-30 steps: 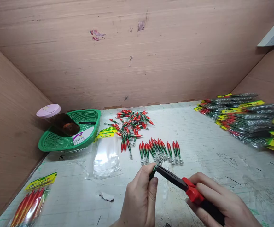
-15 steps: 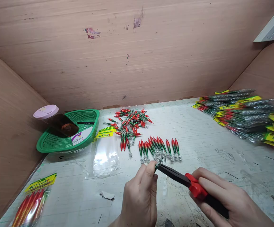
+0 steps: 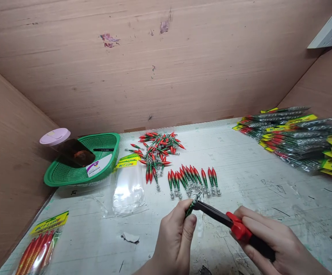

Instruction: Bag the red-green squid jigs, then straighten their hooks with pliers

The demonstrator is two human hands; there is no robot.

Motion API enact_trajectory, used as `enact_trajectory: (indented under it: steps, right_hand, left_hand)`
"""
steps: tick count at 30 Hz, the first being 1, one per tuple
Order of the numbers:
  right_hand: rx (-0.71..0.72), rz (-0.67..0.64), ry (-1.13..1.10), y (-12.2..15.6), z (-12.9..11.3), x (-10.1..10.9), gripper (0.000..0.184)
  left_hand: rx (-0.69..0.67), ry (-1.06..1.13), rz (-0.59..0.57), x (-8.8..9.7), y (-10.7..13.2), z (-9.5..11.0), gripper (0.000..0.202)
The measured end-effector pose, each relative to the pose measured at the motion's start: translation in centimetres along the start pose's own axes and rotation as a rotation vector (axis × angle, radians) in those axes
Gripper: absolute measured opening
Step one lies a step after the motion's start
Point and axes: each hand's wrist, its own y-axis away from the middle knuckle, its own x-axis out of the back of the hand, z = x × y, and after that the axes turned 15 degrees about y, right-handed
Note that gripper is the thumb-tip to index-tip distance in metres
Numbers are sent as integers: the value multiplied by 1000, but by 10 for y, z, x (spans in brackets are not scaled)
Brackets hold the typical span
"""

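My left hand (image 3: 175,231) pinches a fishing lure (image 3: 192,205), its green body between thumb and forefinger and its hook end pointing up and to the right. In my right hand (image 3: 269,233) is a pair of pliers (image 3: 237,225) with red and black handles. The dark jaws reach leftward to the lure's hook end; whether they grip it I cannot tell. Just beyond the hands, a row of red and green lures (image 3: 193,177) lies side by side, hooks toward me. Farther back is a loose heap of similar lures (image 3: 158,149).
Clear bags (image 3: 128,187) with yellow headers lie left of the row. Behind them a green basket (image 3: 115,152) holds a lidded container (image 3: 80,152) and a card. Packed lures (image 3: 292,133) are piled at right; another filled bag (image 3: 41,244) lies front left. Wooden panels enclose the table.
My left thumb has moved down along the lure, so more of its green body shows. The lure and plier tips have shifted slightly right.
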Motion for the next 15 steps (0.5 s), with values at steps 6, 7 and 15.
enact_trajectory:
  steps: [6, 7, 15]
  right_hand:
    - [3, 9, -55, -5, -4, 0, 13]
    - [0, -3, -47, -5, -4, 1, 14]
    - [-85, -55, -73, -4, -6, 2, 13]
  left_hand:
    - [320, 357, -128, 2, -2, 3, 44]
    - [346, 446, -126, 2, -3, 2, 43]
    - [359, 696, -71, 7, -9, 5, 36]
